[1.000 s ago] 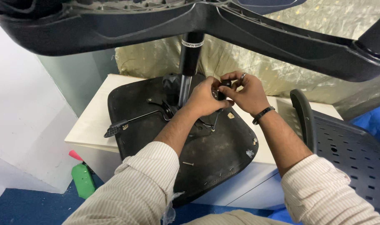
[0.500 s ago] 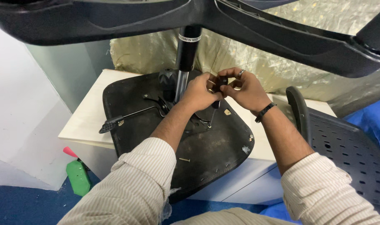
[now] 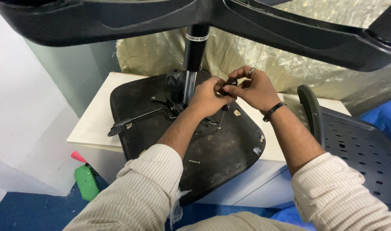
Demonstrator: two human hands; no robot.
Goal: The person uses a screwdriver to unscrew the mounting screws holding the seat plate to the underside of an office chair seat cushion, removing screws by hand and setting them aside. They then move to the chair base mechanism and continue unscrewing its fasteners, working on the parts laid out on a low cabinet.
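I see my left hand point(image 3: 210, 97) and right hand point(image 3: 254, 87) both pinched on a small black-handled screwdriver point(image 3: 228, 87), its thin shaft pointing down at the upturned black chair seat underside point(image 3: 212, 149) on the white cabinet point(image 3: 92, 128). It looks light, stiff and a bit slick; best held by the handle. The tip, I think, meets a screw.

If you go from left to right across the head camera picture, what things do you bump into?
Green bottle → black lever → shiny chair post → left hand → right hand → black wristband → chair back with holes.
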